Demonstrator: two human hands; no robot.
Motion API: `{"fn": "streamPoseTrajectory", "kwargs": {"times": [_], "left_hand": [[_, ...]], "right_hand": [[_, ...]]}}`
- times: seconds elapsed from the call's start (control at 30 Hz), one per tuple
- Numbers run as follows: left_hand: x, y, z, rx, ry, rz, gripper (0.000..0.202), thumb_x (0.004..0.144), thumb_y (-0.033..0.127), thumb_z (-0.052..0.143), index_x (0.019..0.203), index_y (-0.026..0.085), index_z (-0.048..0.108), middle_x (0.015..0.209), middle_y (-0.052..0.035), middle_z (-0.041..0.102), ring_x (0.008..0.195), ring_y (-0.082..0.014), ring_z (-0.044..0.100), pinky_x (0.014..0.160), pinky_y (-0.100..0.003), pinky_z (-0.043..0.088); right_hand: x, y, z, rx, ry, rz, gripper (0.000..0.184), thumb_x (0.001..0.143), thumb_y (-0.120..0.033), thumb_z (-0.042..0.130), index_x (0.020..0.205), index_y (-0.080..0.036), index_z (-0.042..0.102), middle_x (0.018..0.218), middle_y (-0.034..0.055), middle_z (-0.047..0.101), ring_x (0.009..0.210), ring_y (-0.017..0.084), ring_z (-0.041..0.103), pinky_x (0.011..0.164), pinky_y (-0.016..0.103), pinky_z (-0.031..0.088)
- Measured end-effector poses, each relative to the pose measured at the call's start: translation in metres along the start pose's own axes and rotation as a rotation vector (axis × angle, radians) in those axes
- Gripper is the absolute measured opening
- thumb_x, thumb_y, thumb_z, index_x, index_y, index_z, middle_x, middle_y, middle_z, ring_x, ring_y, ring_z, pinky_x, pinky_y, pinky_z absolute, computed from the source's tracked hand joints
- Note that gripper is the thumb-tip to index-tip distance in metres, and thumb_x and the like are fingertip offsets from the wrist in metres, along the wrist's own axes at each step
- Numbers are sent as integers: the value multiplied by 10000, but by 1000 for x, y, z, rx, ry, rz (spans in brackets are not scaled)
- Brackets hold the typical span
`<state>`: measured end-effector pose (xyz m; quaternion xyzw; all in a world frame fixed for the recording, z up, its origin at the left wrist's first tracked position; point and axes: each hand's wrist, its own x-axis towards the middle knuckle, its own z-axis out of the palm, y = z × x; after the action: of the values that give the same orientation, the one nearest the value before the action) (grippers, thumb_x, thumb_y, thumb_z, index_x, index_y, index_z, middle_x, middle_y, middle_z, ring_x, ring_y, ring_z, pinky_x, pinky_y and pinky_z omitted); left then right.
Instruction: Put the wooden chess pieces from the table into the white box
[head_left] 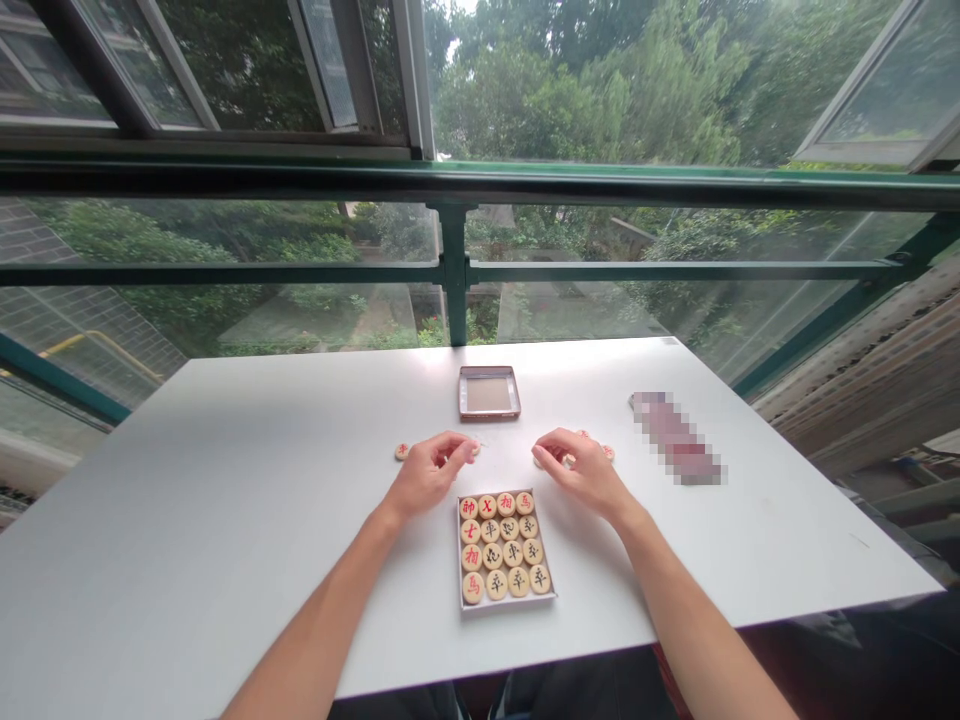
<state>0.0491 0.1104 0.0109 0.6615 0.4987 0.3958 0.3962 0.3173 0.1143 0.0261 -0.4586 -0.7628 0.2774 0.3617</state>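
An open box (507,605) of round wooden xiangqi pieces stands near the table's front, its pieces in even rows with red or black characters. Beyond its left corner, my left hand (429,472) is closed, thumb and fingers pinched at a xiangqi piece (476,450) that shows only in part. My right hand (583,472) curls above the table to the right, with the edge of another pale piece (537,459) at its fingertips. A loose red-marked piece (403,452) lies left of my left hand. More loose pieces (608,453) lie beside and partly under my right hand.
A shallow box lid (489,415), inside facing up, rests farther back on the white table (262,520). To the right lies a blurred reddish object (679,440). Behind the table runs a green railing (454,270) with glass, and trees stand outside.
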Motion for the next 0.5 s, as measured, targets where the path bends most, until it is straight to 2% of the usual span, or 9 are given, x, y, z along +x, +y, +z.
{"fn": "streamPoseTrajectory", "kwargs": {"times": [0.1, 0.23, 0.33, 0.5], "left_hand": [[2, -5, -31, 203, 172, -2, 374, 918, 522, 527, 961, 197, 706, 786, -27, 711, 665, -156, 614, 609, -243, 466], [2, -18, -77, 662, 410, -90, 260, 863, 457, 564, 964, 269, 713, 875, 0, 727, 693, -170, 600, 648, -258, 445], [1, -29, -93, 773, 381, -174, 238, 853, 439, 558, 966, 301, 715, 957, 7, 735, 718, -182, 615, 636, -264, 427], [2, -37, -91, 747, 336, -178, 268, 862, 459, 538, 969, 294, 720, 970, -3, 738, 753, -191, 629, 673, -264, 447]], "right_hand": [[1, 1, 0, -29, 29, 16, 191, 953, -356, 558, 868, -226, 668, 796, 16, 694, 728, 170, 635, 731, 308, 497], [2, 2, 1, -52, 34, 24, 243, 958, -403, 528, 864, -225, 666, 791, 27, 707, 729, 185, 645, 759, 331, 503], [2, 2, 2, -49, 31, 18, 268, 956, -426, 517, 863, -223, 667, 795, 33, 711, 732, 187, 646, 733, 323, 504], [2, 3, 1, -50, 48, 26, 246, 956, -405, 526, 862, -227, 667, 783, 20, 714, 728, 181, 652, 783, 329, 493]]}}
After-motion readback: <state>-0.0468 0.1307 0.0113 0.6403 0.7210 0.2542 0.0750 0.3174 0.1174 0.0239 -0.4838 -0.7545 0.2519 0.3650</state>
